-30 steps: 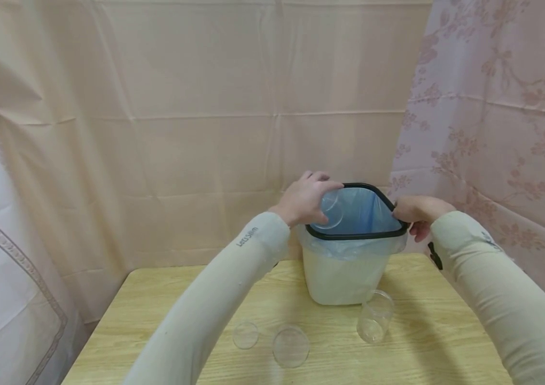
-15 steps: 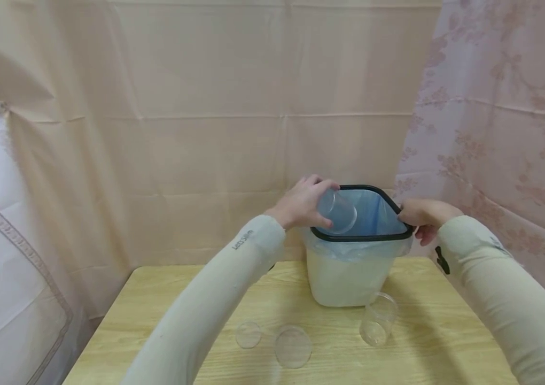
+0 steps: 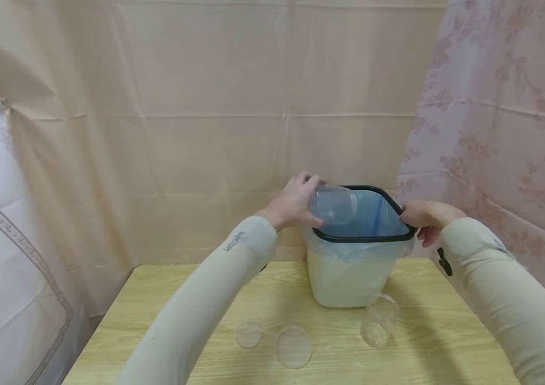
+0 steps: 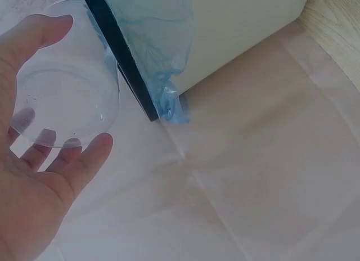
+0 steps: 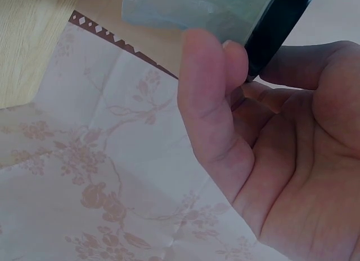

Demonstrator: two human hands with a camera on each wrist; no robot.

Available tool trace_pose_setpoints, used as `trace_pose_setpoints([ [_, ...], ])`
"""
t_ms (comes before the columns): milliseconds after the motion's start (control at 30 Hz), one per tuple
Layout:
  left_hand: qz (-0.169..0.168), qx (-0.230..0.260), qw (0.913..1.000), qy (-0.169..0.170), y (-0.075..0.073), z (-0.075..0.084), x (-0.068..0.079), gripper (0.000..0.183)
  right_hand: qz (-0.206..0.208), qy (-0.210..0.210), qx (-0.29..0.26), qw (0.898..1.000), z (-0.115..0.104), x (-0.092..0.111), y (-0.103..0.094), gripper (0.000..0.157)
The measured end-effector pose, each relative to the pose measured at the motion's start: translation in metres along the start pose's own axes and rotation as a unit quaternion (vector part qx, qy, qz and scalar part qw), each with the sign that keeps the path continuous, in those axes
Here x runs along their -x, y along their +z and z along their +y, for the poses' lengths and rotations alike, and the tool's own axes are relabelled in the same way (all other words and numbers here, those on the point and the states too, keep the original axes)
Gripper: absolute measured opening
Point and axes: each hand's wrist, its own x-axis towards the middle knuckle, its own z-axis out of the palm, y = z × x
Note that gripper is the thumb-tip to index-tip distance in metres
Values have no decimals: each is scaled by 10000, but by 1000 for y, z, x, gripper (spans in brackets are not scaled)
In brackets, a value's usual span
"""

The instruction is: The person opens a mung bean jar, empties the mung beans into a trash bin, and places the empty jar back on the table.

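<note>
My left hand (image 3: 294, 203) holds a clear plastic cup (image 3: 334, 206), lying sideways over the left part of the bin's opening. In the left wrist view, the thumb and fingers curve around the cup (image 4: 67, 103), close to the black rim (image 4: 121, 58). The bin (image 3: 349, 278) is off-white, with a pale blue bag (image 3: 373, 208) lining it and folded over its edge. On the bin's right side, my right hand (image 3: 426, 214) grips the black rim (image 3: 361, 238). The right wrist view has those fingers (image 5: 208, 92) curled at the rim (image 5: 275, 39).
In front of the bin is another clear plastic cup (image 3: 378, 323) on the wooden table (image 3: 171, 321). Two clear round discs, a small one (image 3: 249, 335) and a larger one (image 3: 294, 347), lie nearer the front. A beige curtain (image 3: 205, 133) hangs behind, and a flowered one (image 3: 508, 149) at right.
The cup in my left hand has turned from tilted down into the bin to nearly level on its side, with the hand shifting slightly left. The right hand keeps its hold on the rim.
</note>
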Motion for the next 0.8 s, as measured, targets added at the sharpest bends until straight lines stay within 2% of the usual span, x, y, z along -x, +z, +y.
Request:
trace_pose_setpoints([
  [467,-42,-52,9994,-327,-1,-4,6,91,-24,-40,-50,10000,0,-1,1,20],
  [633,-10,55,9988,-478,-2,-10,8,98,-38,-57,-31,10000,0,-2,1,22],
  [800,19,288,9984,-483,-1,-16,9,98,-25,-50,46,10000,1,-1,0,21],
])
